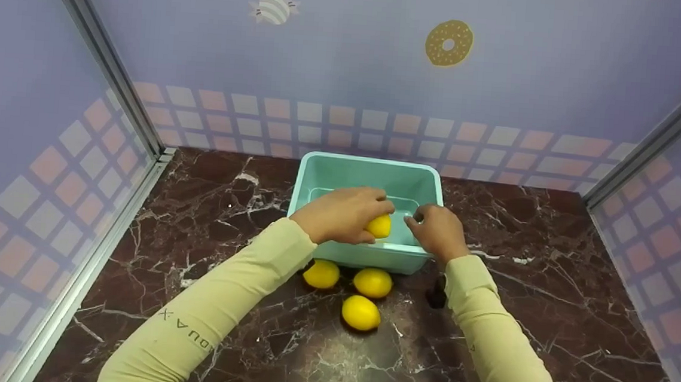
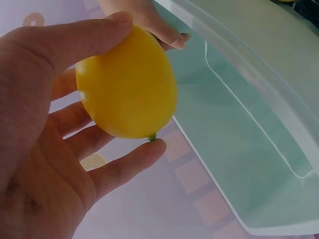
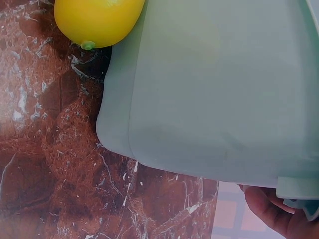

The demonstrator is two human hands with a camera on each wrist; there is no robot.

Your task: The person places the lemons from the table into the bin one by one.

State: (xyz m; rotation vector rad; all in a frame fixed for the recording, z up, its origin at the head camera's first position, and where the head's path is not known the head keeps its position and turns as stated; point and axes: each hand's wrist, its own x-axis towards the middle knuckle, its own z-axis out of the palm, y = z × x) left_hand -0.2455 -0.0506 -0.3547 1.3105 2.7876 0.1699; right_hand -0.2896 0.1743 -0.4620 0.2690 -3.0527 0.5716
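Note:
A yellow lemon (image 1: 379, 225) with a small green stem end is in my left hand (image 1: 348, 214), over the front part of a pale green plastic bin (image 1: 366, 257). In the left wrist view, thumb and fingers hold this lemon (image 2: 130, 87) from its sides, with one fingertip by the stem. My right hand (image 1: 438, 231) grips the bin's rim at its right side; the right wrist view has its curled fingers (image 3: 271, 211) at the rim's corner, partly hidden by the bin. Three more lemons lie before the bin: one left (image 1: 321, 274), one right (image 1: 373, 283), one nearest me (image 1: 361, 313).
The bin stands on a dark red marbled tabletop (image 1: 234, 339), close to the back wall (image 1: 349, 66). Purple side panels (image 1: 15, 132) with metal edge strips (image 1: 97, 246) bound the table left and right.

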